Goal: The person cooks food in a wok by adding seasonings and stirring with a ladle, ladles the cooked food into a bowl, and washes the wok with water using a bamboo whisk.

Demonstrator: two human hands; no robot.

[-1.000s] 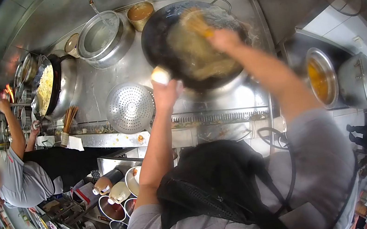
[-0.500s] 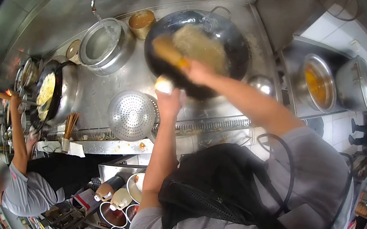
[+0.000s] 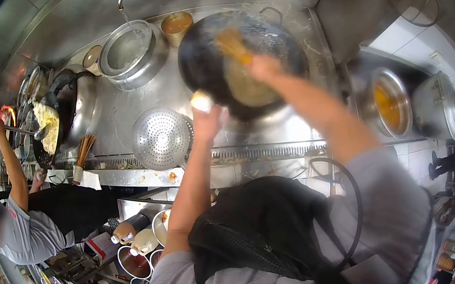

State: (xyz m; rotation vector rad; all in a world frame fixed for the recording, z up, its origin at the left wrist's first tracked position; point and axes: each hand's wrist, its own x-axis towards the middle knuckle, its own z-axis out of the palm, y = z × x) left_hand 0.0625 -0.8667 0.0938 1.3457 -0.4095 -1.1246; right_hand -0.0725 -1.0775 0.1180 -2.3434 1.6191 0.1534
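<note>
My right hand (image 3: 265, 69) is closed around the bound end of a bamboo wok brush (image 3: 231, 44), blurred by motion. The brush's splayed bristles are over the inside of a large black wok (image 3: 197, 50). Cloudy, yellowish water (image 3: 250, 87) lies in the wok's near part, and splashes show along its far side. At the wok's near left rim, my left hand (image 3: 210, 120) is closed on a white, cloth-like bundle (image 3: 202, 101) with a yellowish top. Whether the bundle wraps a wok handle is hidden.
A perforated strainer (image 3: 161, 137) lies left of my left hand. Behind it, a tap (image 3: 121, 4) runs into a metal pot (image 3: 114, 79) beside a tin of brown liquid (image 3: 176, 22). At left, a co-worker (image 3: 33, 227) handles a wok of food; an orange-liquid pot (image 3: 387, 102) stands right.
The brush and my right hand have moved right within the wok. Water has shifted toward the near side, with new splashes at the far side. My left hand keeps its hold.
</note>
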